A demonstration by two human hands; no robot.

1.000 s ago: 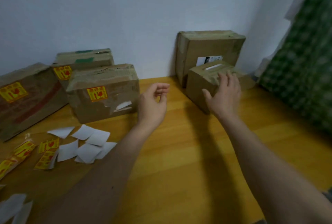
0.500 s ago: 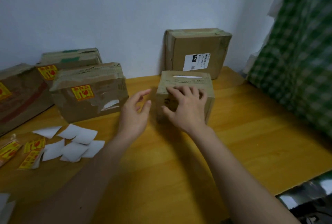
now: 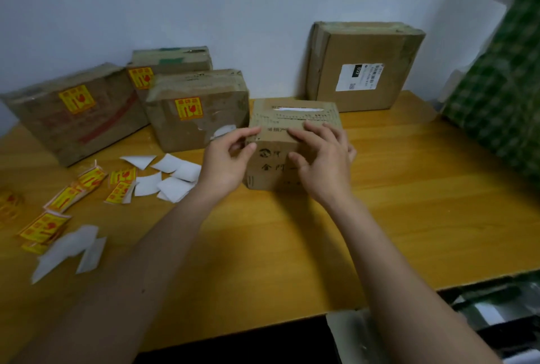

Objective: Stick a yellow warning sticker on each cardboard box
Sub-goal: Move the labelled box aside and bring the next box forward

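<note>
A small cardboard box [image 3: 292, 117] with printed characters stands mid-table, and no yellow sticker shows on it. My left hand [image 3: 229, 160] holds its left front corner between thumb and fingers. My right hand [image 3: 324, 159] grips its front, fingers curled over the top edge and thumb on the front face. Three boxes at the left [image 3: 58, 127] [image 3: 175, 58] [image 3: 204, 133] each bear a yellow warning sticker. A larger box [image 3: 377, 48] against the wall shows only a white shipping label. Loose yellow stickers [image 3: 87, 185] lie at the left.
White backing papers [image 3: 172, 176] are scattered left of the small box, with more [image 3: 67, 249] near the front left. The wooden table [image 3: 423, 217] ends at a front edge [image 3: 292, 317]. A green checked cloth [image 3: 496, 95] hangs at the right.
The small box has come forward from beside the larger box toward the table's middle under my right hand. My left hand has moved in and taken hold of its left corner.
</note>
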